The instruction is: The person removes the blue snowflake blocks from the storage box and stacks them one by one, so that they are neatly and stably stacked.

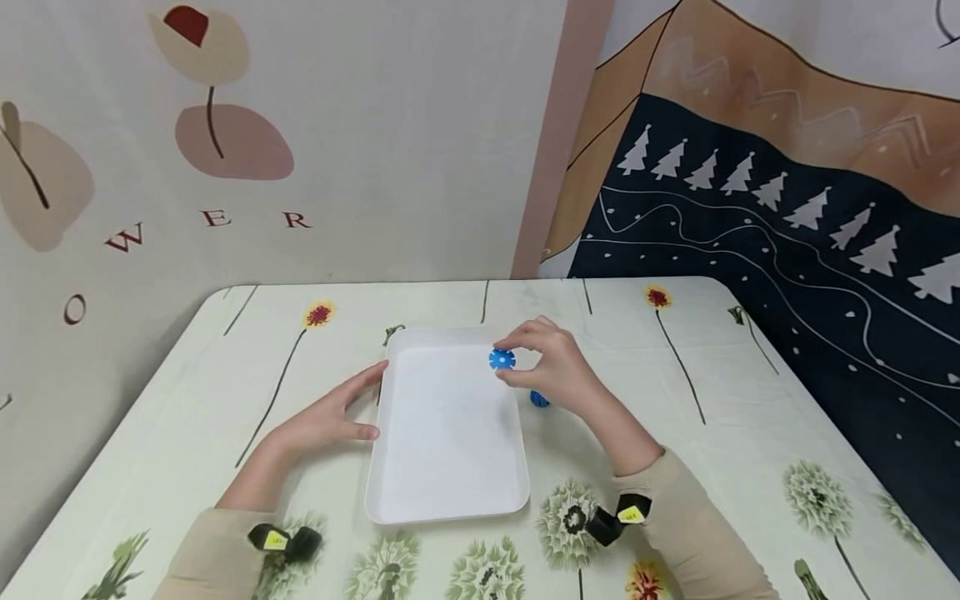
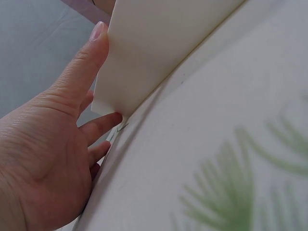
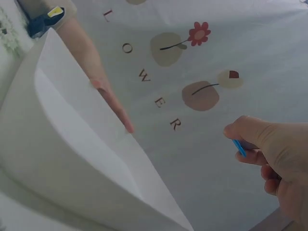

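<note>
A white rectangular tray (image 1: 450, 450) lies on the table in the head view. My left hand (image 1: 322, 421) touches its left side, thumb and fingers spread along the wall; the left wrist view shows the thumb and a fingertip against the tray's outer side (image 2: 139, 53). Over the tray's far right corner, my right hand (image 1: 551, 362) pinches a small blue notched disc (image 1: 502, 359) between thumb and forefinger. The right wrist view shows this disc (image 3: 239, 148) edge-on. Another blue piece (image 1: 539, 398) sits just right of the tray, partly hidden by the right hand.
A pale cloth with printed flowers covers the table (image 1: 720, 492). Behind it hangs a light curtain (image 1: 405, 150) with printed shapes and letters. At the right is a dark cloth (image 1: 750, 225) patterned with white trees. Each wrist carries a black strapped device (image 1: 285, 540).
</note>
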Motion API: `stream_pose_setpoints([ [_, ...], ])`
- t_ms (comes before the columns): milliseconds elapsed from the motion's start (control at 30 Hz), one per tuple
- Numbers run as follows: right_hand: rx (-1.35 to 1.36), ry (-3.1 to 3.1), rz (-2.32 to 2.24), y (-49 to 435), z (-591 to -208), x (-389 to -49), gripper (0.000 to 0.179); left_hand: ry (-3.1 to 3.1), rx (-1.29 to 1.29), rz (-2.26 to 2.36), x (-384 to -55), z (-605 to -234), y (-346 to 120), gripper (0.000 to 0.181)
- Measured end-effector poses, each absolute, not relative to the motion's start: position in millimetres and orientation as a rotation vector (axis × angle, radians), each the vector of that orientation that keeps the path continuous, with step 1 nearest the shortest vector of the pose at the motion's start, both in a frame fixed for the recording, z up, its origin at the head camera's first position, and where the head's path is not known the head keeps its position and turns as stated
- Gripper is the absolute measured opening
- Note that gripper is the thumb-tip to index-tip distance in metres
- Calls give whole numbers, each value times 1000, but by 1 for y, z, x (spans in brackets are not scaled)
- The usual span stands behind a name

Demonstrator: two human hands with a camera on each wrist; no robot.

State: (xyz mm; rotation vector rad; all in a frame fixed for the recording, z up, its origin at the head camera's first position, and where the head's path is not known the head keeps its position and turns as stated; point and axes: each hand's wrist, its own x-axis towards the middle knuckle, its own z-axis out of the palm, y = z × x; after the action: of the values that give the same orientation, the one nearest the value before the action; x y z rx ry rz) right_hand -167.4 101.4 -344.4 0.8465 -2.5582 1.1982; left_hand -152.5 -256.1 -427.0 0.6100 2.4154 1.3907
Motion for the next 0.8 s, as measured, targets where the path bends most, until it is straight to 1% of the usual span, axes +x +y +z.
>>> stream_pose_setpoints([
  [467,823,-2602,1173,138,-364,-168,32,2402,617,1397,-152,-426,-255,98],
  [800,831,-2639,1170,154,-380,-172,30,2367,598,1424,-153,-428,-256,99],
])
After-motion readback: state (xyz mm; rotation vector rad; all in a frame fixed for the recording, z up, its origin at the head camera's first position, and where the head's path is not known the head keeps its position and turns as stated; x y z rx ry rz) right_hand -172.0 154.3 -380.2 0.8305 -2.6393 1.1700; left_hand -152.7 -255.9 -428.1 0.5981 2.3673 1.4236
